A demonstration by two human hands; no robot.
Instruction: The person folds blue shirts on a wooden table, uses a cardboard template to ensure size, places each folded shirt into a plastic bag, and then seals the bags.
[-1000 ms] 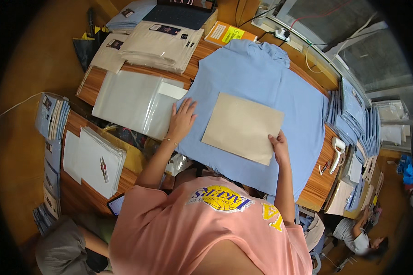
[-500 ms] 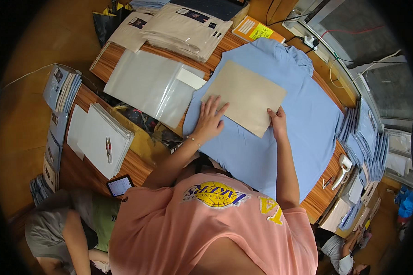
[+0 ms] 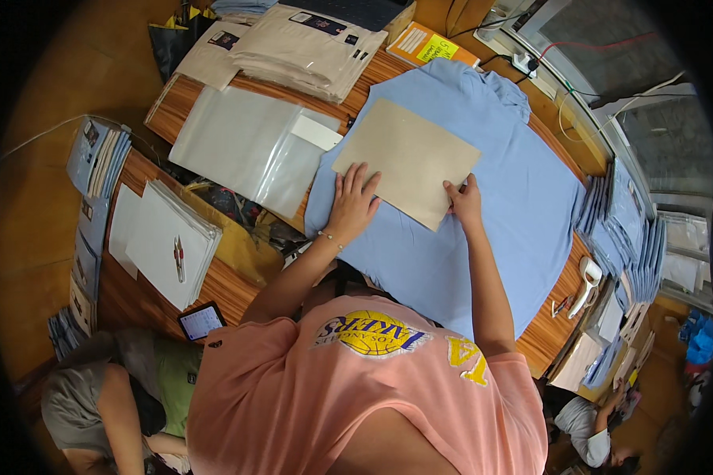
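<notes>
A light blue garment (image 3: 499, 261) is spread over the wooden table in front of me, bunched at its far right end. On top of it lies a stiff tan cardboard sheet (image 3: 408, 154), slightly turned. My left hand (image 3: 354, 207) rests with its fingers stretched out over the sheet's near left edge. At the near right edge, my right hand (image 3: 465, 199) pinches the same sheet between thumb and fingers.
Clear plastic bags (image 3: 242, 146) with a white card lie left of the garment. Folded beige garments in bags (image 3: 301, 51) are stacked beyond. White paper (image 3: 174, 237), a phone (image 3: 202, 321) and a seated person (image 3: 111, 404) are at left. A white handheld tool (image 3: 586, 285) and blue packed garments (image 3: 622, 229) stand right.
The whole view has shifted slightly, so everything appears a little further left. Both hands stay at the cardboard sheet, which keeps about the same place on the garment.
</notes>
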